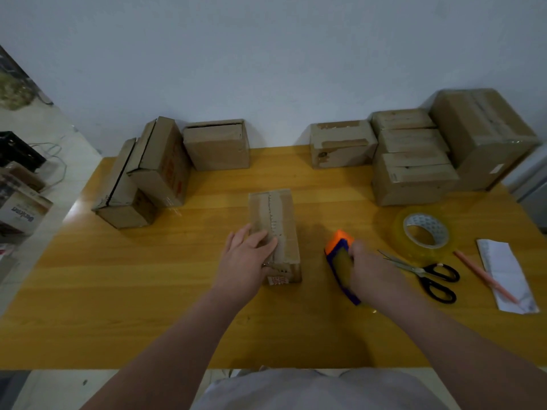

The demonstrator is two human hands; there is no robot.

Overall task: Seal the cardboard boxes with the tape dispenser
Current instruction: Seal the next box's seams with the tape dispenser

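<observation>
A small cardboard box (278, 214) lies in the middle of the yellow table (165, 291), its top seam running away from me. My left hand (247, 255) rests flat on the box's near left part, fingers straight. To the right of the box, my right hand (370, 267) grips a blue and orange tape dispenser (340, 255) that sits on the table, apart from the box. The right hand is blurred.
Three cardboard boxes (157, 167) stand at the back left and several more boxes (414, 161) are stacked at the back right. A clear tape roll (426, 232), black-handled scissors (429, 276), a pink pencil (485, 276) and a folded paper (506, 276) lie at the right.
</observation>
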